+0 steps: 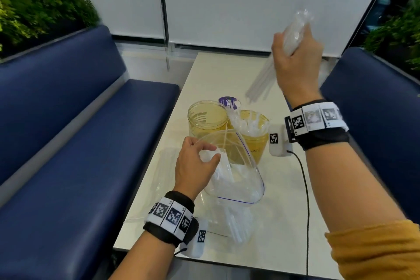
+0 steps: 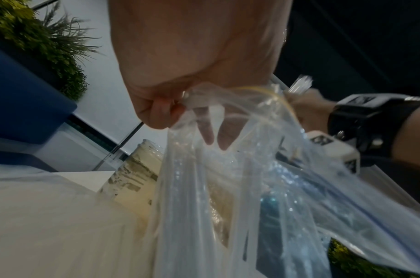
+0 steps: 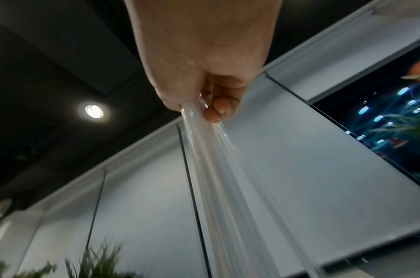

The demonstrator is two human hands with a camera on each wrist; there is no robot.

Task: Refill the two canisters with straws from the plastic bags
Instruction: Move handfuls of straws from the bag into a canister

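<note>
While the left hand (image 1: 195, 166) pinches the clear zip-top plastic bag (image 1: 236, 179) open near the table edge, the right hand (image 1: 295, 57), raised beyond, grips a bundle of clear straws (image 1: 261, 79); it should lower them upright into the empty yellow-tinted canister (image 1: 208, 118).

Right hand (image 1: 295, 61) grips straws (image 1: 263, 79); left hand (image 1: 195, 166) grips bag (image 1: 238, 179).

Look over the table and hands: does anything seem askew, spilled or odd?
Nothing is spilled. The straws in the right canister lean unevenly instead of standing upright, and the left canister looks empty of straws.
</note>
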